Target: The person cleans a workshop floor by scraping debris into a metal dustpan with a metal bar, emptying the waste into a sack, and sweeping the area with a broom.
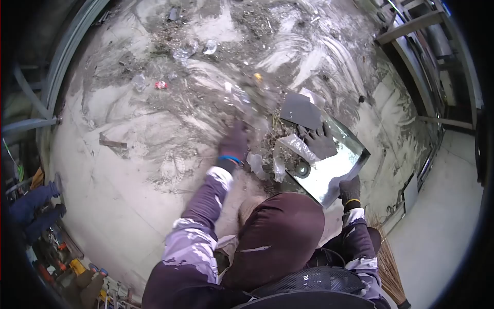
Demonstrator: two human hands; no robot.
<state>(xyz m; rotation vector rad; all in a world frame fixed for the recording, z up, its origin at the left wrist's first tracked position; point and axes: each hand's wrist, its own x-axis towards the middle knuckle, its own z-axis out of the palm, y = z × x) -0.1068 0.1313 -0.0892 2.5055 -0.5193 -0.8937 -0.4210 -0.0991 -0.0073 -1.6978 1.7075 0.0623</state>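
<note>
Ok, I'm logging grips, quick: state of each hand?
Left gloved hand: motion-blurred; open or closed can't be told.
Right gloved hand: closed on the edge of the shiny tray.

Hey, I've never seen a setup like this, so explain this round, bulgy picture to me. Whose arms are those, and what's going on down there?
There's no machine here. A person wears a camera on their head, looking forward and down, so the arms coming up from the bottom are the wearer's own. Both hands are gloved.

The right hand grips the near edge of a shiny panel. On it lie a dark glove, a grey sheet and some clear plastic.

The left hand is over the dirty floor, too blurred to tell whether it holds anything. Loose litter, including a red scrap, is scattered beyond it.
</note>
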